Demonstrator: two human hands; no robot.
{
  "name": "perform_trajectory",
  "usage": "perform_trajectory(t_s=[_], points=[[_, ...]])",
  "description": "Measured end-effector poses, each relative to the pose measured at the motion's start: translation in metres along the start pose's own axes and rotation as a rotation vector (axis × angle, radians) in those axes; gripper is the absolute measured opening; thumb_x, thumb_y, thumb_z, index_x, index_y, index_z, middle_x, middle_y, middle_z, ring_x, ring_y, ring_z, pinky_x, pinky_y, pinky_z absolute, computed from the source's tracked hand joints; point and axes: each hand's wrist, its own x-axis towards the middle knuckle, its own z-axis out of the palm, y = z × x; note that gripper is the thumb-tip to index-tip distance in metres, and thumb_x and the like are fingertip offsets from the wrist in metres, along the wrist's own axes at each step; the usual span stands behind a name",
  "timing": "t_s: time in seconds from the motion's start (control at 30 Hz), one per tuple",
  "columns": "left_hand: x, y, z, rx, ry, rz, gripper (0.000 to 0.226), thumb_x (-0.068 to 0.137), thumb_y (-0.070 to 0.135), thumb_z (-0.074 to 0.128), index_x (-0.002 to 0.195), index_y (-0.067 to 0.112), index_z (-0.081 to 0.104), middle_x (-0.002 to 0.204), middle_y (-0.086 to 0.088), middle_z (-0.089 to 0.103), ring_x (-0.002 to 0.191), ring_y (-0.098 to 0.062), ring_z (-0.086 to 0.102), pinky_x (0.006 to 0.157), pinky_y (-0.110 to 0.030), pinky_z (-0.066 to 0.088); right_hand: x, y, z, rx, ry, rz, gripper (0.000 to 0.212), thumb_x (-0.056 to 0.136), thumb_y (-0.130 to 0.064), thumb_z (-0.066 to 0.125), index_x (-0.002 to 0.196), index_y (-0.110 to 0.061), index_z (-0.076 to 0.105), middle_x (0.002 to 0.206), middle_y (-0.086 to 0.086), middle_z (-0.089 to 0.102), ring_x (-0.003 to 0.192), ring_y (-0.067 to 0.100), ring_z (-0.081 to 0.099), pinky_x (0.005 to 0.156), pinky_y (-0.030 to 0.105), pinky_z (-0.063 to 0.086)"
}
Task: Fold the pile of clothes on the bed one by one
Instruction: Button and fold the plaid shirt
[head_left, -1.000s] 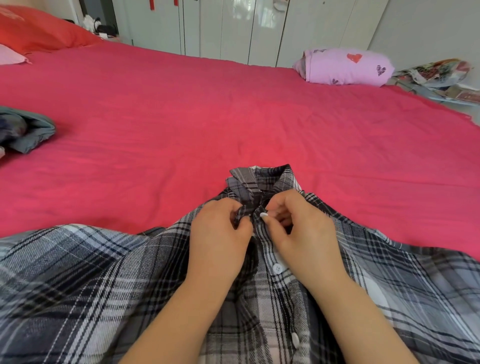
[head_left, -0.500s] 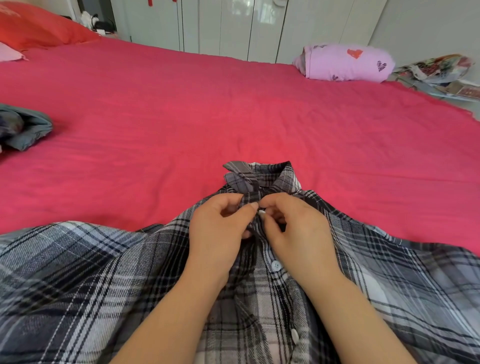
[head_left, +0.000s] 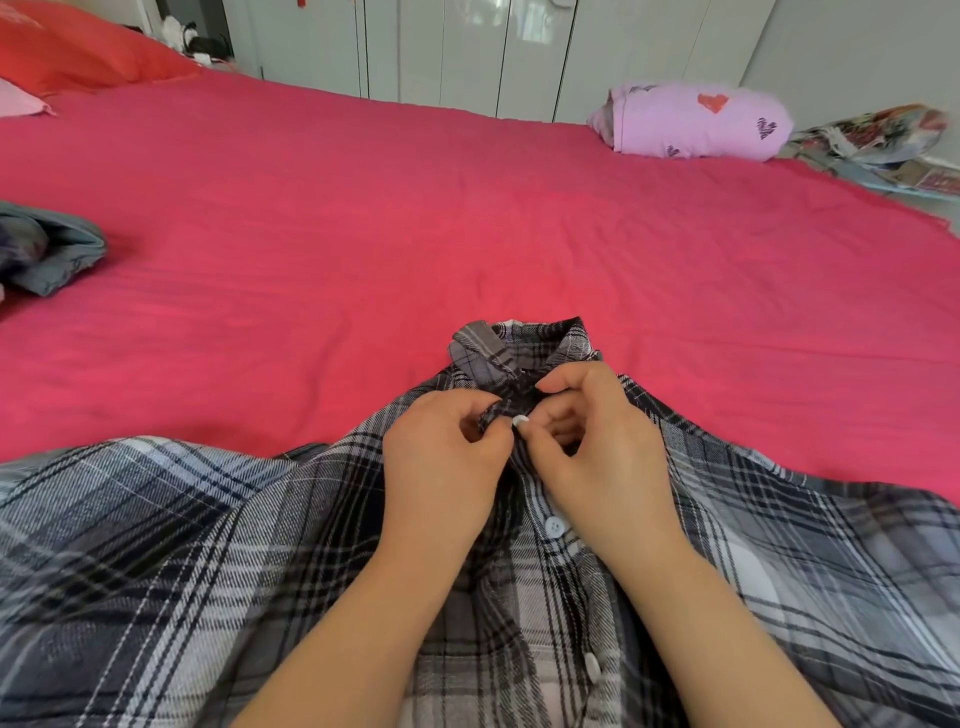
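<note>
On the red bed (head_left: 311, 208), at the far left, lay a crumpled grey garment (head_left: 52, 249). Nearer, a plaid shirt (head_left: 156, 545) was spread under both hands, its collar (head_left: 519, 345) pointing away. The left hand (head_left: 441, 467) pinched the front edge just below the collar; close beside it, the right hand (head_left: 597, 452) pinched a white button (head_left: 520, 421). A lilac pillow (head_left: 696, 119) lay far right.

- wide bed (head_left: 363, 234), crimson-pink sheet
- grey-black-white plaid shirt (head_left: 156, 545), near edge
- bunched grey garment (head_left: 57, 254), left edge
- lilac heart-print pillow (head_left: 691, 122), far right
- orange-red pillow (head_left: 78, 47), far left
</note>
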Motion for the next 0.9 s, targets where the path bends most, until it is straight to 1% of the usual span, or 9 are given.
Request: perform_trajectory(t_s=[0.13,0.23,0.27,0.33,0.43,0.53,0.7,0.8,0.9], points=[[0.0001,0.0003,-0.0016,-0.021,-0.03,0.025,0.008,0.082,0.02,0.064,0.08,0.021,0.072,0.061,0.013,0.057,0.064,-0.005,0.054,0.057,-0.01,0.033,0.0004,0.0019,-0.0007,-0.011,0.009,-0.038,0.036,0.081,-0.008,0.067,0.097,-0.03,0.043,0.074,-0.014,0.061,0.083,-0.002,0.056,0.069,0.003,0.04],[-0.0012,0.0027,-0.0023,-0.049,-0.095,0.036,0.009,0.082,0.021,0.066,0.082,0.025,0.074,0.069,0.015,0.064,0.069,-0.001,0.057,0.061,-0.007,0.038,0.0002,0.0047,-0.0009,-0.051,0.039,-0.068,0.037,0.08,-0.008,0.068,0.096,-0.03,0.042,0.074,-0.016,0.06,0.084,-0.002,0.055,0.068,0.004,0.04],[-0.0015,0.0036,-0.0026,-0.088,-0.117,0.025,0.009,0.082,0.022,0.066,0.084,0.026,0.074,0.073,0.015,0.066,0.071,0.0,0.06,0.064,-0.006,0.04,0.0006,0.0055,-0.0011,-0.057,0.05,-0.067,0.038,0.08,-0.008,0.068,0.096,-0.03,0.042,0.074,-0.017,0.06,0.084,-0.003,0.055,0.068,0.004,0.04],[-0.0012,0.005,-0.0045,-0.208,-0.164,-0.032,0.01,0.084,0.023,0.065,0.084,0.03,0.072,0.074,0.011,0.069,0.07,-0.001,0.064,0.069,-0.009,0.047,0.0016,0.0067,-0.002,-0.053,0.075,-0.06,0.038,0.08,-0.006,0.068,0.095,-0.031,0.042,0.073,-0.018,0.059,0.084,-0.004,0.056,0.068,0.003,0.04],[-0.0004,0.0055,-0.0068,-0.343,-0.221,-0.109,0.021,0.089,0.014,0.058,0.082,0.031,0.067,0.069,0.008,0.069,0.064,0.001,0.066,0.063,-0.006,0.048,0.0019,0.0061,-0.0035,-0.016,0.087,-0.041,0.043,0.08,-0.006,0.069,0.088,-0.038,0.041,0.074,-0.018,0.06,0.084,-0.007,0.057,0.069,0.001,0.04],[0.0001,0.0036,-0.0062,-0.348,-0.173,-0.106,0.031,0.086,0.006,0.062,0.073,0.034,0.063,0.061,0.011,0.066,0.058,0.002,0.064,0.06,-0.006,0.047,0.0016,0.0039,-0.0035,0.019,0.069,-0.026,0.046,0.079,-0.005,0.069,0.083,-0.041,0.041,0.074,-0.017,0.061,0.082,-0.008,0.057,0.069,0.002,0.04],[0.0009,0.0014,-0.0048,-0.413,-0.143,-0.128,0.017,0.08,0.007,0.069,0.072,0.023,0.068,0.064,0.004,0.068,0.059,-0.004,0.065,0.06,-0.014,0.053,0.0008,0.0037,-0.0034,0.029,0.02,-0.041,0.035,0.08,0.003,0.064,0.091,-0.027,0.049,0.073,-0.015,0.06,0.083,-0.008,0.056,0.069,0.0,0.038],[0.0006,0.0026,-0.0043,-0.457,-0.141,-0.173,0.017,0.081,0.007,0.069,0.07,0.021,0.067,0.064,0.003,0.067,0.058,-0.006,0.065,0.059,-0.016,0.054,0.0,0.0012,-0.0039,0.018,0.016,-0.051,0.037,0.08,0.005,0.062,0.09,-0.028,0.048,0.072,-0.017,0.058,0.083,-0.008,0.055,0.068,0.0,0.037],[-0.0001,0.0027,-0.0025,-0.333,-0.101,-0.086,0.021,0.081,0.012,0.068,0.068,0.028,0.065,0.063,0.005,0.067,0.06,-0.007,0.066,0.064,-0.024,0.055,0.0005,-0.0012,-0.0053,0.056,0.005,-0.017,0.042,0.079,0.005,0.062,0.084,-0.034,0.046,0.071,-0.015,0.058,0.08,-0.006,0.056,0.067,0.002,0.039]])
